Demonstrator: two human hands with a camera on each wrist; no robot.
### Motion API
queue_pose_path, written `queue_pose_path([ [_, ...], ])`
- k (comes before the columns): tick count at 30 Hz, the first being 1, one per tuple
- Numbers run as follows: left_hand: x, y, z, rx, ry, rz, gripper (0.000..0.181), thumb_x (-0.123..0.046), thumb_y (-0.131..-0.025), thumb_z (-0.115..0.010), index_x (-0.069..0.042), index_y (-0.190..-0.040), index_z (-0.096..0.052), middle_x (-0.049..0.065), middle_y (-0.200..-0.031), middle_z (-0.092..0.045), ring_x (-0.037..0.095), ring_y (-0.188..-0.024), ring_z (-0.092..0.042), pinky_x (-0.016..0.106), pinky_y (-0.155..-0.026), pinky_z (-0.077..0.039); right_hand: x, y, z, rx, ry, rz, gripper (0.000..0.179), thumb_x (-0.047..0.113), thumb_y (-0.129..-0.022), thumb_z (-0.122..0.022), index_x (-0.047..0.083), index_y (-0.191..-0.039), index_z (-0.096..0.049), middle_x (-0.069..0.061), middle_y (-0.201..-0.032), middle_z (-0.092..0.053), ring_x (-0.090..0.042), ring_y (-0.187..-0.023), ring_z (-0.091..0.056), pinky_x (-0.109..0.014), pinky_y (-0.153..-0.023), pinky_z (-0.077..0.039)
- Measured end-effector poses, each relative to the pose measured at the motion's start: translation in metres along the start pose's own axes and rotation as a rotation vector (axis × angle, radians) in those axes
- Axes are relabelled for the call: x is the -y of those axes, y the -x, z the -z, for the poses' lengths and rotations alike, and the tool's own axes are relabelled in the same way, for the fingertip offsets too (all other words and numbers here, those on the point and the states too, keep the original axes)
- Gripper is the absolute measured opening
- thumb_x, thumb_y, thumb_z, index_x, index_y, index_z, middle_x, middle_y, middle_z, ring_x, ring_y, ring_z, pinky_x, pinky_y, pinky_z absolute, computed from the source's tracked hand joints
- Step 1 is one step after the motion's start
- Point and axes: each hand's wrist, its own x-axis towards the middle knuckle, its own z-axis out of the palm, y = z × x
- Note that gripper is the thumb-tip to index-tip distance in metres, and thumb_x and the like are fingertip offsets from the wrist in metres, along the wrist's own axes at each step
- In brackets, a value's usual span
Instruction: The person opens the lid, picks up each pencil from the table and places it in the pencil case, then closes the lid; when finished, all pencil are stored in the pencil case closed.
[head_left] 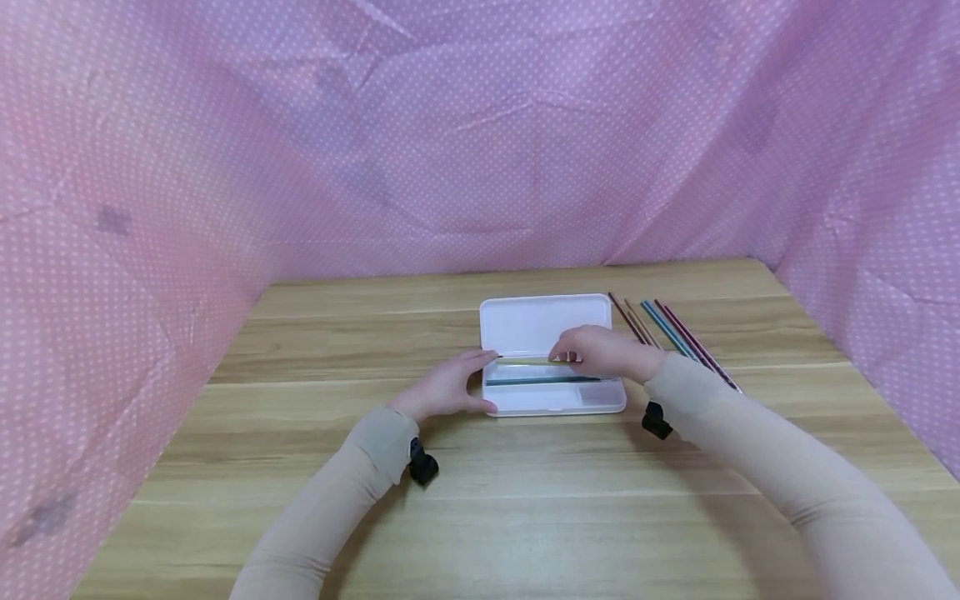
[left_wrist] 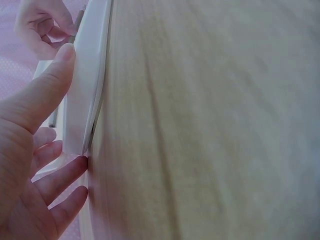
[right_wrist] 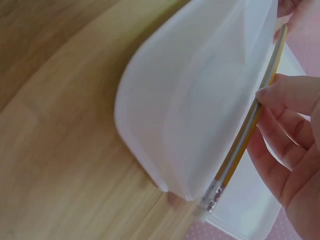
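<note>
A white plastic pencil case (head_left: 528, 402) lies on the table with its lid (head_left: 543, 321) folded back to the far side. My left hand (head_left: 448, 386) holds its left end, thumb at the near corner and fingers at the far one. Over the tray, my right hand (head_left: 600, 352) pinches a yellow pencil (right_wrist: 245, 131) between thumb and fingers. This pencil has a metal band and a pale eraser at one end. A teal pencil (head_left: 540, 381) lies lengthwise in the case. The left hand's thumb (left_wrist: 52, 82) touches the case's wall in the left wrist view.
Right of the case lie several loose pencils: dark brown (head_left: 624, 315), light brown (head_left: 643, 323), blue (head_left: 669, 329) and dark red (head_left: 697, 343). The right forearm passes over their near ends. A pink dotted cloth (head_left: 480, 167) hangs behind the wooden table (head_left: 525, 508).
</note>
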Motion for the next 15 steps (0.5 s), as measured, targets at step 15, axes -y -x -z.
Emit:
queue_pose_path([
  [15, -0.0033, 0.0013, 0.0008, 0.017, 0.010, 0.029, 0.088, -0.046, -0.076, -0.076, -0.016, -0.147, -0.035, 0.007, -0.152, -0.034, 0.024, -0.139, -0.033, 0.039, -0.114, -0.028, 0.0028, -0.0076, -0.0071, 0.037, 0.020, -0.001, 0.025, -0.004, -0.083, -0.063, 0.007, -0.104, -0.071, -0.004, -0.094, -0.069, -0.014, -0.083, -0.061, -0.034, -0.080, -0.054],
])
